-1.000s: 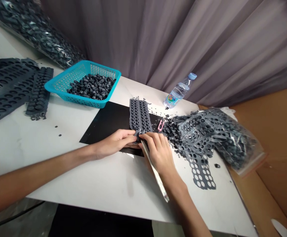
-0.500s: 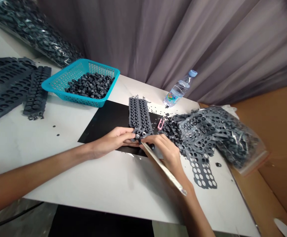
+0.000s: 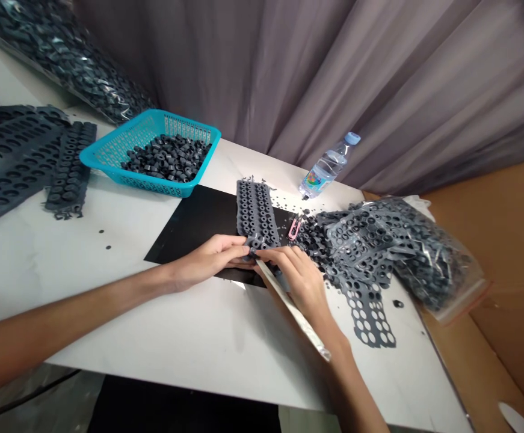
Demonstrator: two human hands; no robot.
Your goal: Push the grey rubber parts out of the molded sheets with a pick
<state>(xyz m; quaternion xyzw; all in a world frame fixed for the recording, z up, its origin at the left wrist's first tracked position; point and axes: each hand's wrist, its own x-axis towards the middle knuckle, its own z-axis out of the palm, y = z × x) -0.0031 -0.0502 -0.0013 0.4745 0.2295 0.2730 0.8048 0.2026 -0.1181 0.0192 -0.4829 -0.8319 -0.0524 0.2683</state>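
Observation:
My left hand (image 3: 212,257) pinches the near end of a dark grey, rubber-like sheet (image 3: 255,207) with rows of ring-shaped parts. The sheet's far part lies flat on a black mat (image 3: 184,225). In my right hand (image 3: 301,279) is a long, pale stick-shaped tool (image 3: 295,313), its tip right at the sheet's near edge beside my left fingertips. My fingers hide the exact contact there. Past my right hand lie pink-handled thread snips (image 3: 294,228) and a pile of small dark rings (image 3: 314,236).
A blue basket (image 3: 153,184) of loose rings stands back left, beside more moulded sheets (image 3: 13,156) and a large filled bag (image 3: 76,66). A water bottle (image 3: 327,165) stands at the back. Punched-out sheets (image 3: 370,319) and a clear bag (image 3: 442,270) lie on the right.
The tool and my right hand have shifted slightly left, closer to my left fingers. A small dark ring seen beneath my right fingers earlier no longer shows.

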